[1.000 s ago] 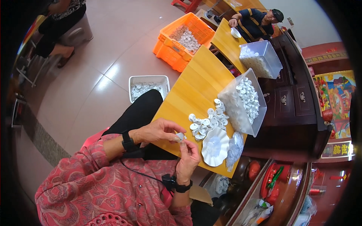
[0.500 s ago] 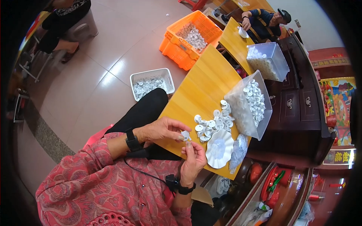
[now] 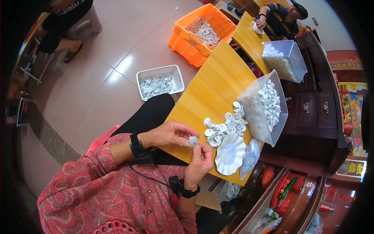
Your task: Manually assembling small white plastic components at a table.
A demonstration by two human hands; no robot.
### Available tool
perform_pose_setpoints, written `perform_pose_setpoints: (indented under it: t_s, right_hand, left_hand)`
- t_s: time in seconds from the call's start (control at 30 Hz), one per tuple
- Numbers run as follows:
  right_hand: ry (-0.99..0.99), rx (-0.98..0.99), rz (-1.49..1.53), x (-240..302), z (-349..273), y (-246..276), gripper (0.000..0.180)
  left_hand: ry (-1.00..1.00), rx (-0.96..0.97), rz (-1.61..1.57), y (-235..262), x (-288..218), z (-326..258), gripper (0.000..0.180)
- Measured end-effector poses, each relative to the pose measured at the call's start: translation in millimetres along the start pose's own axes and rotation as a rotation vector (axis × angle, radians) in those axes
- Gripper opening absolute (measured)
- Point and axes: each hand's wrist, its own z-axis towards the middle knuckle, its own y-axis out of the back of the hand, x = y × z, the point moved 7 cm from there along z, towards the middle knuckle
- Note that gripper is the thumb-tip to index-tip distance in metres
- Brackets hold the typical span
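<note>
My left hand pinches a small white round plastic piece between thumb and forefinger, over the near edge of the wooden table. Close below it, the fingertips of my right hand are pressed together at the piece's lower edge; whatever they grip is too small to make out. A loose pile of similar white round pieces lies on the table just beyond my hands. To the right of my right hand stands a white fluted dish holding small translucent bits, with a clear plastic bag beside it.
A clear bin full of white pieces stands on the table. On the floor are a white basket and an orange crate with more pieces. Another person sits at a farther table with a second bin.
My right fingertips have moved up against the white piece, which has turned a little in my left fingers. The view has shifted slightly.
</note>
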Motion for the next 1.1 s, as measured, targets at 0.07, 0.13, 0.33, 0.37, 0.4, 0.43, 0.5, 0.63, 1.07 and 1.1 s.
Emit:
perform_pose_setpoints:
  t_s: [0.07, 0.13, 0.33, 0.37, 0.4, 0.43, 0.5, 0.63, 1.07, 1.1]
  right_hand:
    - [-0.004, -0.009, -0.007, -1.8, -0.1, -1.2, 0.009]
    - [0.005, -0.019, -0.004, -2.7, 0.2, -1.5, 0.009]
    - [0.043, -0.011, -0.037, 2.3, 0.5, -5.1, 0.008]
    - [0.042, -0.009, -0.038, 2.7, 0.7, -5.8, 0.008]
    - [0.046, -0.007, -0.04, 3.4, 1.4, -6.8, 0.008]
    - [0.051, -0.006, -0.041, 3.9, 2.1, -7.7, 0.008]
    - [0.053, -0.005, -0.041, 4.2, 2.9, -9.1, 0.008]
    - [0.076, -0.004, -0.068, 5.5, 3.6, -10.8, 0.008]
    - [0.182, 0.036, -0.223, 9.2, 4.0, -11.9, 0.005]
    - [0.187, 0.035, -0.215, 9.2, 4.4, -12.2, 0.005]
  left_hand:
    - [-0.004, 0.001, 0.096, 2.5, 1.3, 1.6, 0.039]
    - [-0.02, 0.01, 0.058, 1.3, -2.8, 2.2, 0.039]
    - [-0.013, 0.025, 0.044, 1.0, -5.9, 2.7, 0.04]
    - [-0.013, 0.023, 0.043, 1.2, -6.7, 2.7, 0.04]
    - [-0.013, 0.024, 0.054, 1.6, -8.6, 2.8, 0.04]
    - [-0.014, 0.025, 0.065, 1.8, -10.0, 2.8, 0.04]
    - [-0.019, 0.02, 0.054, 2.1, -11.0, 2.5, 0.041]
    - [-0.013, 0.008, 0.077, 4.0, -10.2, 3.0, 0.041]
    - [-0.039, -0.003, 0.165, 5.7, -14.0, 3.6, 0.036]
    - [-0.054, 0.003, 0.219, 6.0, -15.0, 3.3, 0.036]
